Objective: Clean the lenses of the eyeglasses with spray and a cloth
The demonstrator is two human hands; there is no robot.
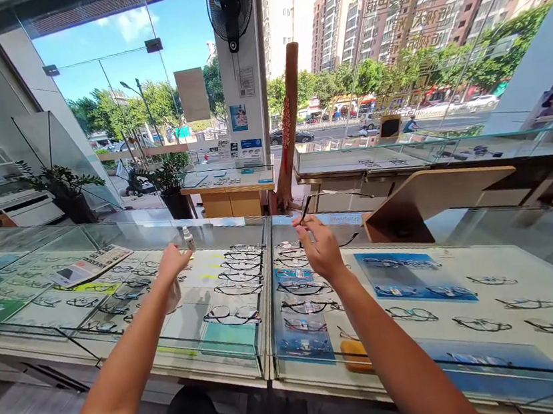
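Observation:
My right hand (319, 245) pinches a pair of dark-framed glasses (338, 194) over the glass showcase, its temple pointing right. My left hand (175, 263) is at the small white spray bottle (188, 238) that stands on the glass top; its fingers are closed together beside the bottle, and whether they touch it is unclear. What that hand holds, if anything, cannot be made out. Beneath both hands, inside the glass showcase (271, 369), rows of eyeglasses (242, 275) are laid out.
A leaflet (95, 264) lies on the glass at the left. To the right stands a brown wooden board (436, 197) on the counter. An orange case (355, 355) sits inside the showcase. Further back are potted plants (170, 180), a wall fan (230, 4) and a wooden post (289, 111).

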